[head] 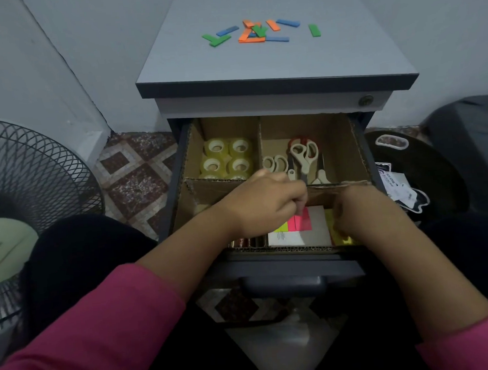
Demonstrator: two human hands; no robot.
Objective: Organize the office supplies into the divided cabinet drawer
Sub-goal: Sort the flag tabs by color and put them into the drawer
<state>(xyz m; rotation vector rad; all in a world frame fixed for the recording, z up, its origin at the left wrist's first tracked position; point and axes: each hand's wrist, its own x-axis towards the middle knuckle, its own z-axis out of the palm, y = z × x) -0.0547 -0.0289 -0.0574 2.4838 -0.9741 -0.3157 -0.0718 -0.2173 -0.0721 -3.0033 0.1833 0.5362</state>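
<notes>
Two hands reached down into the front of the open drawer (285, 265), which was split by cardboard dividers (260, 143) into compartments. The left hand (264, 203) had its fingers curled downward, pinching the top edge of a pad of sticky flags (299, 224) with pink, orange and yellow-green strips on a pale card; the pad lay in the front right compartment. The right hand (358, 209) was curled over something yellow (341, 237) just beside that pad, but its fingertips were hidden and I could not tell whether it gripped it. Both forearms, in pink sleeves (108, 321), crossed over the drawer's front edge and covered much of the front compartments.

Behind the hands, the back left compartment held rolls of clear tape (227, 160) standing side by side, and the back right one held several scissors (304, 155) with cream handles, one pair showing red. On the cabinet top (258, 63) lay a loose scatter of flat green, blue and orange strips (259, 31), some overlapping.

Left of the cabinet stood a fan (28, 175) with a wire guard. To the right sat a dark round bin (422, 171) with paper scraps.
</notes>
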